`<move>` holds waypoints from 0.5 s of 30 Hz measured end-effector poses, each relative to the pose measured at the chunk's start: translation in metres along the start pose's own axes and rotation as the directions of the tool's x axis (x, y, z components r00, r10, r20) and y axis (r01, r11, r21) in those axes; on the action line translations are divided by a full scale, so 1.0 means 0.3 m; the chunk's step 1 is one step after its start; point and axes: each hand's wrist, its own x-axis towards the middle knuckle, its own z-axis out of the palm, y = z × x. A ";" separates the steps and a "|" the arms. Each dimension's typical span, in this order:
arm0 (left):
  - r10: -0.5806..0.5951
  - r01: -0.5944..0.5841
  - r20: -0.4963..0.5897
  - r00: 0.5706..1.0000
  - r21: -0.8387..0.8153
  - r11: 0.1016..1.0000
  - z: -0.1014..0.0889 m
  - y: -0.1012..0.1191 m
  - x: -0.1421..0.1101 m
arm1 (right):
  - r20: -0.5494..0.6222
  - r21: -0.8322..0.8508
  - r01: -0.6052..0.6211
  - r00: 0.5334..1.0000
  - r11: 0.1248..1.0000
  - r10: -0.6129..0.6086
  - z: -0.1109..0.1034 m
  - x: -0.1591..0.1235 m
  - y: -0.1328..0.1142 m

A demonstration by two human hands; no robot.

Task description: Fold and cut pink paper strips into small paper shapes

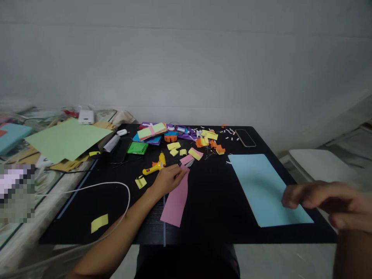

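My left hand (168,179) is closed with its fingertips on the upper end of a pink paper strip (178,201), which lies on the black table. Just left of that hand is a yellow glue gun (157,166), and its grey glue stick or cord is partly hidden under my wrist. Over the right edge of a light blue paper sheet (261,190) hovers my right hand (325,199), slightly blurred. Its fingers are curled loosely, the thumb is apart from them, and nothing shows between them.
Folded yellow paper pieces (173,146), orange pieces and white scraps lie at the table's back. Colored paper stacks (151,131) sit behind the glue gun. A phone (245,138) lies back right. A white cable (116,182) crosses my left forearm. A white stool (314,162) stands beyond the right edge.
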 end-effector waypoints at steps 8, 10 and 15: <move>-0.007 0.008 0.023 1.000 -0.025 1.000 0.002 -0.009 -0.005 | -0.221 0.088 -0.172 0.957 0.981 0.188 0.248 0.271 0.054; -0.013 0.013 0.024 1.000 -0.029 0.999 -0.001 -0.008 -0.004 | -0.141 0.134 -0.157 0.974 0.978 0.176 0.336 0.360 0.087; -0.025 0.026 0.023 0.999 -0.048 0.999 -0.010 0.001 0.002 | -0.268 0.251 -0.065 0.954 0.966 0.134 0.538 0.532 0.213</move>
